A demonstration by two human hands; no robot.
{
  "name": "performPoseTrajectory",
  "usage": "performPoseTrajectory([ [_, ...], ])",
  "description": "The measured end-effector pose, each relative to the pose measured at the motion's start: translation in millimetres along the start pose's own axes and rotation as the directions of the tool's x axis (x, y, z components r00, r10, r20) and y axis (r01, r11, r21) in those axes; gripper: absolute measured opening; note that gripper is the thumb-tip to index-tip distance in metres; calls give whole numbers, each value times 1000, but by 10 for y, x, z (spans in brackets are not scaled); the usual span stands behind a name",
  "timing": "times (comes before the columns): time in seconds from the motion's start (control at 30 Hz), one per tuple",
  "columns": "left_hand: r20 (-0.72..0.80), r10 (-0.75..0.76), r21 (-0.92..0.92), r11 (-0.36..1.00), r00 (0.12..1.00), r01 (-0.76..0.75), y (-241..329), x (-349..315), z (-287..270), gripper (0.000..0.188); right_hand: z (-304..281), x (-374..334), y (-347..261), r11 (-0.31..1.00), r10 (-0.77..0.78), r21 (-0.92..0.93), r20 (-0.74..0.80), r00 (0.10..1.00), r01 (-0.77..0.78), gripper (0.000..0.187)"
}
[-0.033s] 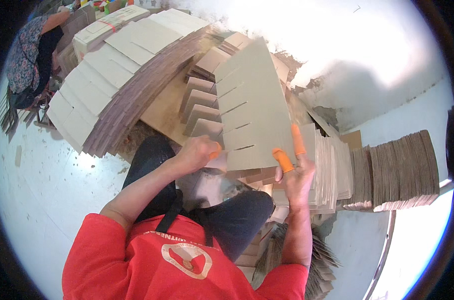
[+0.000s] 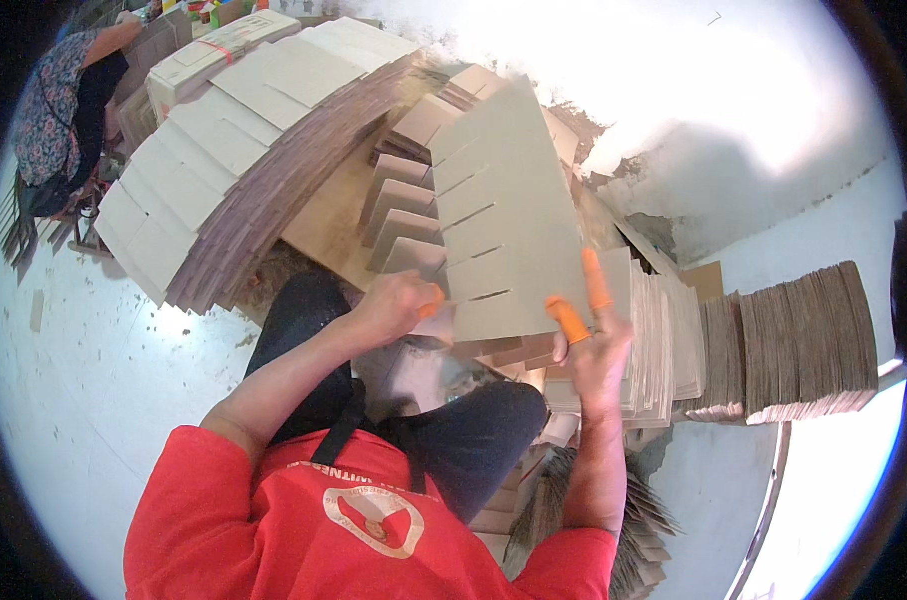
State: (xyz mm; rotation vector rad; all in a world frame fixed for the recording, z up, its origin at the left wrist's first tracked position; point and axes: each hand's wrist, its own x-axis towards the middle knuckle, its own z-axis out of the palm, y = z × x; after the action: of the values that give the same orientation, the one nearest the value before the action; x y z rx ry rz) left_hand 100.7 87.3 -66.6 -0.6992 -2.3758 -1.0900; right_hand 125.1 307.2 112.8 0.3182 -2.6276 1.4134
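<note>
A large grey cardboard sheet (image 2: 519, 220) with a row of slots along its left side lies slanted in front of me. Several cardboard dividers (image 2: 411, 228) stand side by side at its left edge. My left hand (image 2: 399, 303) is closed at the sheet's near left corner, an orange finger cot on one finger. Its fingertips pinch a small light cardboard piece (image 2: 440, 325), partly hidden by the hand. At the sheet's near right edge is my right hand (image 2: 596, 345), fingers spread, with orange cots on two of them. Nothing shows gripped in it.
A long fanned stack of cardboard sheets (image 2: 219, 150) runs along the left. To the right stand upright light sheets (image 2: 654, 335) and a row of brown cardboard (image 2: 799, 340). More slotted pieces (image 2: 629, 520) lie beside my right elbow. Another person (image 2: 64, 120) is at the far left.
My right hand has shifted very slightly toward the right and nearer to me. My left hand and the sheet look almost unchanged.
</note>
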Motion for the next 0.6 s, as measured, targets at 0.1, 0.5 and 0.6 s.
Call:
performPoseTrajectory([
  [0.1, -4, -16, -23, 1000, 1000, 16, 45, 25, -43, 11, -34, 57, -57, 998, -18, 51, -38, 999, 20, 60],
  [0.5, 39, -1, -60, 998, 999, 4, -2, 37, 11, 14, 57, 196, -34, 996, -90, 20, 62, 994, 89, 60],
  [0.6, 15, -3, -65, 998, 1000, 4, -36, 34, 42, 14, 63, 191, -77, 996, -35, -74, 99, 995, 42, 60],
])
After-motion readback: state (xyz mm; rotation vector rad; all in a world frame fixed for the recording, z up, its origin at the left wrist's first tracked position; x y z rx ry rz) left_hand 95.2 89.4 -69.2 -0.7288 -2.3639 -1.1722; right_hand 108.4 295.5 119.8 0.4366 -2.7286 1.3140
